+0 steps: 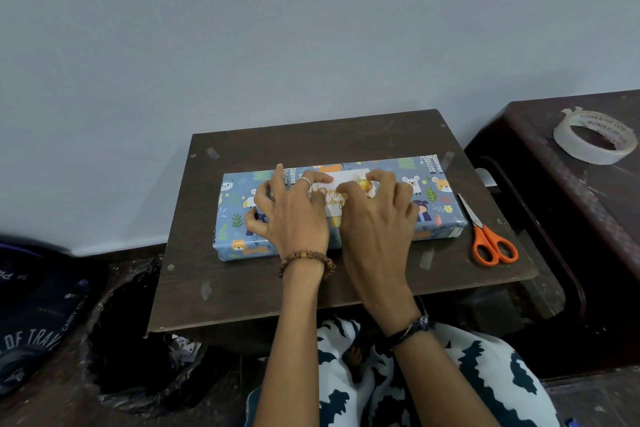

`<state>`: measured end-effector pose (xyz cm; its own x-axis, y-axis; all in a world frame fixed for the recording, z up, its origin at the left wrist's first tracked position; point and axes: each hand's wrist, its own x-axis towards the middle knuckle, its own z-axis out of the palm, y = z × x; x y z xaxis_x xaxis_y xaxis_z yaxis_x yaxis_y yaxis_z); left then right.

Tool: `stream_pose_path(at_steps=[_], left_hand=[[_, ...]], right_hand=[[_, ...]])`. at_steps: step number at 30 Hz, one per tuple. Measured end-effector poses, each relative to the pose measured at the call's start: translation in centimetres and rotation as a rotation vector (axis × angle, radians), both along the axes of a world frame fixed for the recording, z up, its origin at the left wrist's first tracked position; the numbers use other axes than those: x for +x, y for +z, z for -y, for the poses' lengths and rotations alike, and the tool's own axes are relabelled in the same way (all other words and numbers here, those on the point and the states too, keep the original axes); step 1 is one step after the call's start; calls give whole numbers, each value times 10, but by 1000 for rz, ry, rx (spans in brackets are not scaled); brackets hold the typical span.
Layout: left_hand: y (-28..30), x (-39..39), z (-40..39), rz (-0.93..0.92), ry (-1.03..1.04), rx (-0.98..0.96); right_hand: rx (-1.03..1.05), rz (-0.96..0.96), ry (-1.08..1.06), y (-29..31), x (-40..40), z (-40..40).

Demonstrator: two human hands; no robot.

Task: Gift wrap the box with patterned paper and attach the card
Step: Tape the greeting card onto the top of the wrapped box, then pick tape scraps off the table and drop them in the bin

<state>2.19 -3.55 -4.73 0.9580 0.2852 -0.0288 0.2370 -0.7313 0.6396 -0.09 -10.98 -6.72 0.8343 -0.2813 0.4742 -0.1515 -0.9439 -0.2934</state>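
Note:
The box (433, 204), wrapped in blue paper printed with animals, lies flat on a small dark wooden table (263, 291). A white card (341, 180) with gold lettering and a gold balloon picture rests on its top, near the middle. My left hand (294, 215) presses down on the card's left part with spread, bent fingers. My right hand (375, 218) presses on the card's right part, fingertips by the gold balloon. Much of the card is hidden under both hands.
Orange-handled scissors (491, 246) lie on the table just right of the box. A roll of masking tape (594, 140) sits on a dark stool at the right. Short tape strips (426, 258) stick to the tabletop. A black plastic bag (131, 350) lies on the floor left.

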Motion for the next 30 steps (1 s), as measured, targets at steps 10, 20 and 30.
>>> stream_pose_path(at_steps=[10,20,30], left_hand=[[1,-14,-14,137,111,11],[2,-24,-36,97,386,-446],[-7,80,-28,361,380,-514]], right_hand=[[214,47,117,7,-10,23],[589,-64,-117,12,-25,83],[741,216,-33,11,74,77]])
